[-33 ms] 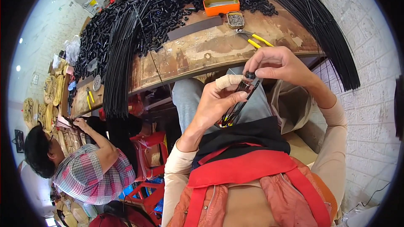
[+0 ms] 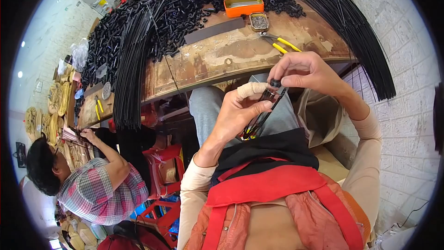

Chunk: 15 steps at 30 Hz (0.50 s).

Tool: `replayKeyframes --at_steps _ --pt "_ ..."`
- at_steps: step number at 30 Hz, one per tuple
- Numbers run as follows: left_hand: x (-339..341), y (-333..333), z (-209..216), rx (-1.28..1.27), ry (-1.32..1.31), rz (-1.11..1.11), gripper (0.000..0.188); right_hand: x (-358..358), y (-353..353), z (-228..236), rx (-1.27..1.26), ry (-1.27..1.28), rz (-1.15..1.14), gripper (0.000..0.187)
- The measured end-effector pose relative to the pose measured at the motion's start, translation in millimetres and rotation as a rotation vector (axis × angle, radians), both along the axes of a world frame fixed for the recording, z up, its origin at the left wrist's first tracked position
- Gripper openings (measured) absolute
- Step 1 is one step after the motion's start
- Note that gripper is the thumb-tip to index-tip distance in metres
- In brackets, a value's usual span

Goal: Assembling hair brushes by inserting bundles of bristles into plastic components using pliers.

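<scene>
Above my lap, my left hand [image 2: 233, 115] is closed around a slim bundle of black rods [image 2: 262, 119] that looks like a folded umbrella frame. Its lower end hangs toward my black apron, with a bit of yellow there. A tan bandage wraps one finger of this hand. At the bundle's top, the thumb and fingers of my right hand [image 2: 311, 74] pinch a small black round fitting [image 2: 275, 83]. The two hands nearly touch there. My fingers partly hide how fitting and rods join.
The wooden workbench [image 2: 212, 67] carries a heap of black plastic fittings [image 2: 180, 9], black rod bundles [image 2: 128, 74], an orange box [image 2: 243, 5], a small tin of metal bits [image 2: 259, 21] and yellow-handled pliers [image 2: 282, 44]. A co-worker [image 2: 99, 185] sits at left, a white wall [image 2: 402, 134] right.
</scene>
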<state>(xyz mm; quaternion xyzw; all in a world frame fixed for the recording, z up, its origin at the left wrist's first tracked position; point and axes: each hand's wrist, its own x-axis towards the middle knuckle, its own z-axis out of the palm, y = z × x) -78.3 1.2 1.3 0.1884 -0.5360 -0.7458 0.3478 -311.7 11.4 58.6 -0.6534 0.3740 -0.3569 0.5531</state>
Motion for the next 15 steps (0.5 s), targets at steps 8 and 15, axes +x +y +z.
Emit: replayKeyframes --at_steps 8,15 --pt "0.3 -1.0 0.5 0.027 0.011 -0.019 0.032 2.0 0.2 -4.2 -0.041 -0.074 -0.001 0.012" --pt "-1.5 -2.1 -1.5 0.027 0.007 -0.016 0.031 1.6 2.0 -2.6 -0.034 -0.062 -0.009 0.011"
